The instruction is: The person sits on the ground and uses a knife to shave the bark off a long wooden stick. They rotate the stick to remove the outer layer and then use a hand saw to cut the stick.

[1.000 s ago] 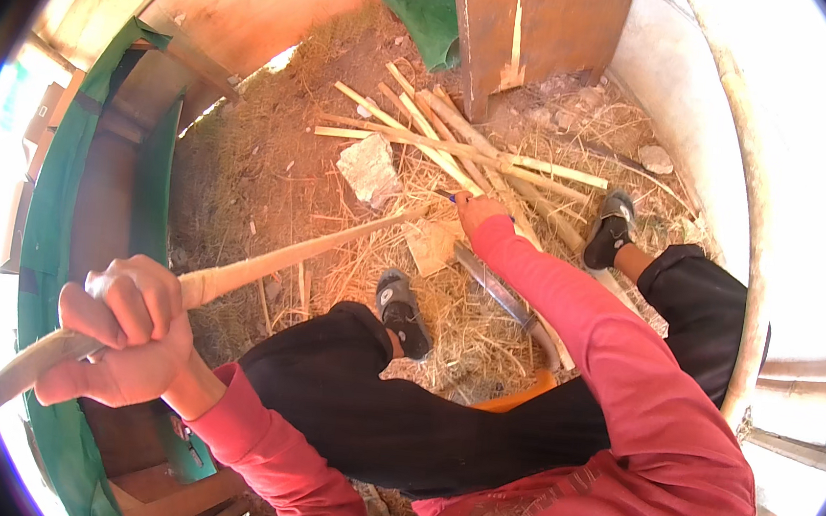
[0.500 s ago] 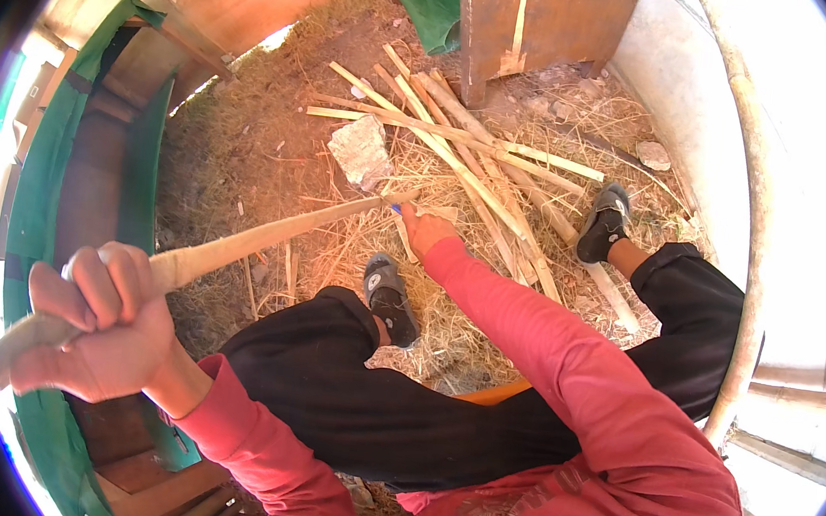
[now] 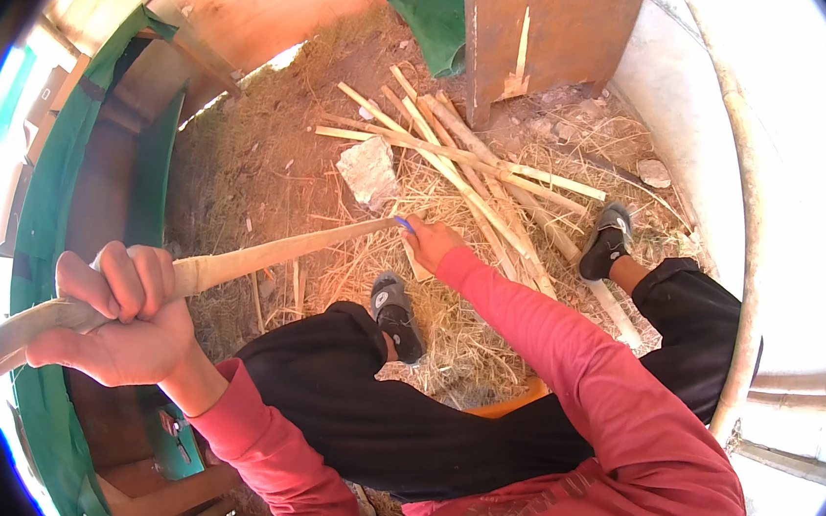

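- Left hand (image 3: 123,316) fisted around pole (image 3: 266,253), near its thick end.
- Right hand (image 3: 431,243) at pole's thin tip, fingers closed on it, above straw (image 3: 446,330).
- Split sticks (image 3: 480,170) lie just beyond.

shoes (image 3: 398,316): 2 | stones (image 3: 369,171): 2 | held pole (image 3: 266,253): 1

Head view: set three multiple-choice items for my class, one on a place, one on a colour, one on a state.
1. Where do the loose sticks lie?
A on straw
B in a bucket
C on a table
2. What colour are the sleeves?
A blue
B red
C white
3. How does the left hand hold the pole?
A open palm
B fist closed round it
C not touching

1 A: the sticks lie on the straw.
2 B: each sleeve is red.
3 B: the left hand wraps the pole; the right hand is at its far end.
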`<state>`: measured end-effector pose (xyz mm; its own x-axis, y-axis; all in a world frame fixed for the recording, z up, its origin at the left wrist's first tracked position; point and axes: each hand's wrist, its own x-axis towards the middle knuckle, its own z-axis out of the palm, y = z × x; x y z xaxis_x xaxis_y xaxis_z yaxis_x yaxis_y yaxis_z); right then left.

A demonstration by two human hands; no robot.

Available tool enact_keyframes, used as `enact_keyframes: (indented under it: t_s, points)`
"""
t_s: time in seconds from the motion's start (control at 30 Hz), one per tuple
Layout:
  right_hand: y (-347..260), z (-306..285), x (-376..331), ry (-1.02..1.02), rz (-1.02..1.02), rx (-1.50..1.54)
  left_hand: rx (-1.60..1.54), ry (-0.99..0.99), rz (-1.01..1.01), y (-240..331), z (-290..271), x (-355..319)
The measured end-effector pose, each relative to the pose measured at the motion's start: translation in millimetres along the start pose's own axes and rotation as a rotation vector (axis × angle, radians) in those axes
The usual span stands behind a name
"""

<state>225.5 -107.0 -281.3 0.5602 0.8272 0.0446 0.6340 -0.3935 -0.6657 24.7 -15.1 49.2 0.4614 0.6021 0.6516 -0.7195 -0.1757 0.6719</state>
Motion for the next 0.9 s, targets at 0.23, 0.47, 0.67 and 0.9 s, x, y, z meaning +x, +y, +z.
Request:
enact_keyframes:
  t_s: [0.23, 0.47, 0.67, 0.9]
  points:
    - [13.7, 43.7, 15.2, 0.024, 0.038, -0.247, -0.129, -0.178, -0.024, -1.2, -3.2, 1.0]
    - [15.6, -6.2, 29.3, -0.071, -0.033, -0.866, 0.134, 0.106, 0.045, -1.8, 12.0, -2.3]
    - [10.9, 5.1, 5.9, -0.082, 0.039, -0.152, -0.054, -0.180, -0.019, -3.1, 6.2, 0.3]
    - [10.7, 40.1, 19.0, -0.080, 0.124, -0.359, 0.042, 0.075, 0.028, -4.6, 11.8, -1.1]
